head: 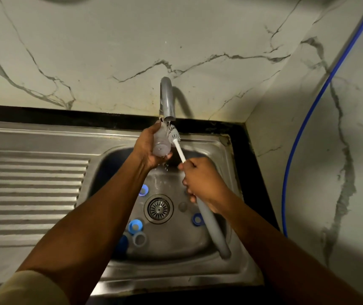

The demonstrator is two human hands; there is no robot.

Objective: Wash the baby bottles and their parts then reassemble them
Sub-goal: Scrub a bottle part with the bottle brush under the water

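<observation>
- Since the head view is the only one I have, I read everything from it: the left hand (148, 148) holds a clear bottle (160, 143) up beneath the faucet (166, 100), its fingers (157, 127) wrapped round the body and the base turned towards me.
- The right hand (202, 181) grips the bottle brush (174, 136) where the white shaft meets the grey handle, fingers (188, 166) curled tight on it. The bristle head sits just beside the bottle's upper end, and I cannot tell whether it touches.
- Drops fall below the bottle, so I judge this one to be mid-wash, not finished.
- Down in the sink (176, 280), around the drain strainer (159, 208), loose parts lie apart from one another: a light blue ring (143, 190), a blue collar (135, 225) with a grey ring (139, 238) just beside it, and a dark blue ring (197, 219).
- A dark blue piece (122, 243) is partly hidden by my left forearm, and a pale round piece (182, 205) is too faint to name.
- I see no assembled bottle anywhere, so I place the task early: one bottle under way, every small part yet to be scrubbed and rinsed, and all reassembly ahead.
</observation>
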